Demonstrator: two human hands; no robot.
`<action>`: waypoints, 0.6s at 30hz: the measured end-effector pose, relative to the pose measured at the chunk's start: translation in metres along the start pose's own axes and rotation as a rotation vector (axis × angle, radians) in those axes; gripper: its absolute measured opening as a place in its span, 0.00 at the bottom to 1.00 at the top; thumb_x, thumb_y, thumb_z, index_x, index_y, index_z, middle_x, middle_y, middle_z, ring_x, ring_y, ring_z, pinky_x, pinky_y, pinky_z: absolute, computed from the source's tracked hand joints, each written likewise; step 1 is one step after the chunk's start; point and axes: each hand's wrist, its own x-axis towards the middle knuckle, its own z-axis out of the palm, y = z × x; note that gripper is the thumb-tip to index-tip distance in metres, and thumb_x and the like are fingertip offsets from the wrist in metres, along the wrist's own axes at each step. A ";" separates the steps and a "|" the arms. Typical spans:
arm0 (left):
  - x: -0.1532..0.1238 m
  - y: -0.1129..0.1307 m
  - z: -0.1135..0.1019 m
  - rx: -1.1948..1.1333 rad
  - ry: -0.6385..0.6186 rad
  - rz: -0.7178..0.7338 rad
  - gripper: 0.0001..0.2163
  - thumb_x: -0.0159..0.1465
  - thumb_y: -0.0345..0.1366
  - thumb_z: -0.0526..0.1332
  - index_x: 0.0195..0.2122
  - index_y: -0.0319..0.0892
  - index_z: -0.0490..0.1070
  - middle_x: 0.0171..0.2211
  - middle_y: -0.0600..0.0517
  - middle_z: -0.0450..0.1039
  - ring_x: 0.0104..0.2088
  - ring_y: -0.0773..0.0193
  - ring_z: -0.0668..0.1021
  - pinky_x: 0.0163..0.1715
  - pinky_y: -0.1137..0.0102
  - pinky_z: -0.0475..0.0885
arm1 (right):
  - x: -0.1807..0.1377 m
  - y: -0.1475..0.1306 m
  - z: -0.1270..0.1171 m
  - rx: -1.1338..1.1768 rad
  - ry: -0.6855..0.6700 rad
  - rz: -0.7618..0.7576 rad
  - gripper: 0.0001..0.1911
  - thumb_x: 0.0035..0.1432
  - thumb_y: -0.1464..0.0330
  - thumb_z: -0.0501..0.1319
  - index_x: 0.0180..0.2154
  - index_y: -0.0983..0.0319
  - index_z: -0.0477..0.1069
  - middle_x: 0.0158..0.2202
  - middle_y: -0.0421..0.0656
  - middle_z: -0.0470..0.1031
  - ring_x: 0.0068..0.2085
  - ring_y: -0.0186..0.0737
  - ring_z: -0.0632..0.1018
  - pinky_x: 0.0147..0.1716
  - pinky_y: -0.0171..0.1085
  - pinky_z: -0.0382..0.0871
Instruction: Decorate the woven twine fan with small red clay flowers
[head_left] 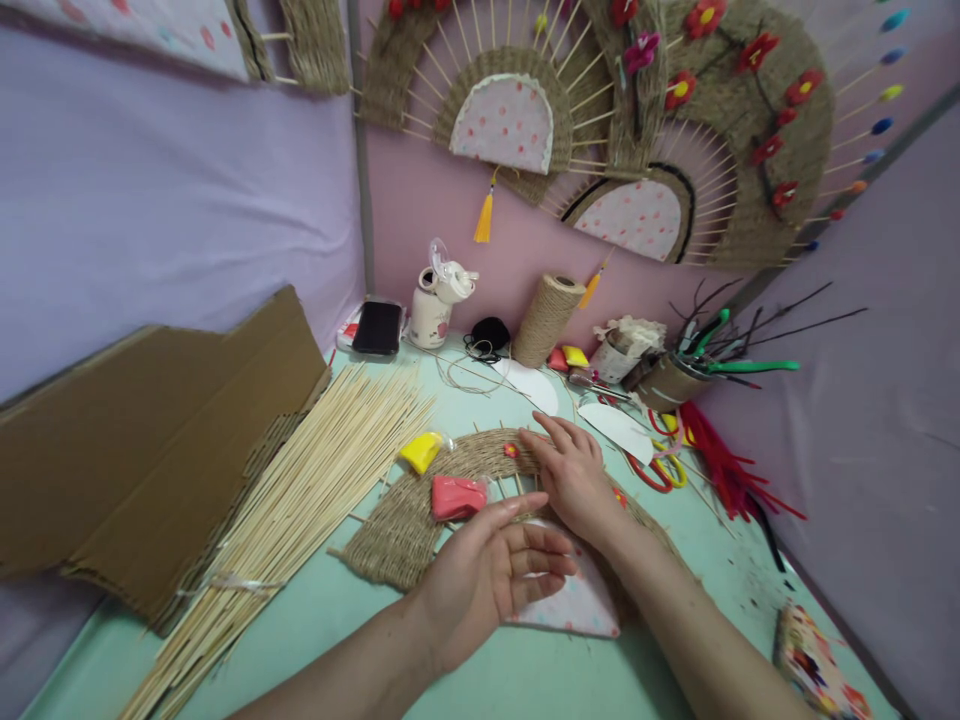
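A woven twine fan with thin stick ribs lies flat on the table. At its lower middle is a white dotted half-round panel. My left hand hovers palm up over the fan's inner part, fingers loosely bent and apart, holding nothing visible. Palm down, my right hand reaches over the woven band, fingers stretched; whether they touch it I cannot tell. Beside those fingers sits a small red flower with a yellow middle. A pink clay packet and a yellow clay packet rest on the fan's left side.
Left are bundled thin sticks and folded cardboard. Along the back stand a white bottle, a twine spool and a can with pliers and twigs. Scissors and red pipe cleaners lie right. Finished fans hang behind.
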 end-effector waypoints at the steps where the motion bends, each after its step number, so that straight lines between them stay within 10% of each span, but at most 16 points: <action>1: 0.000 0.000 0.000 0.002 -0.002 -0.002 0.19 0.67 0.39 0.54 0.56 0.34 0.66 0.37 0.43 0.78 0.36 0.61 0.81 0.42 0.67 0.73 | 0.000 0.000 0.000 0.000 -0.006 -0.003 0.26 0.59 0.78 0.52 0.57 0.57 0.70 0.65 0.47 0.63 0.62 0.53 0.61 0.57 0.52 0.57; 18: -0.001 0.001 0.002 0.001 0.014 -0.001 0.19 0.65 0.39 0.57 0.54 0.34 0.68 0.36 0.43 0.78 0.35 0.61 0.81 0.41 0.68 0.73 | -0.001 -0.008 -0.001 -0.081 -0.103 -0.099 0.21 0.64 0.67 0.56 0.58 0.51 0.68 0.68 0.45 0.58 0.65 0.55 0.60 0.61 0.57 0.50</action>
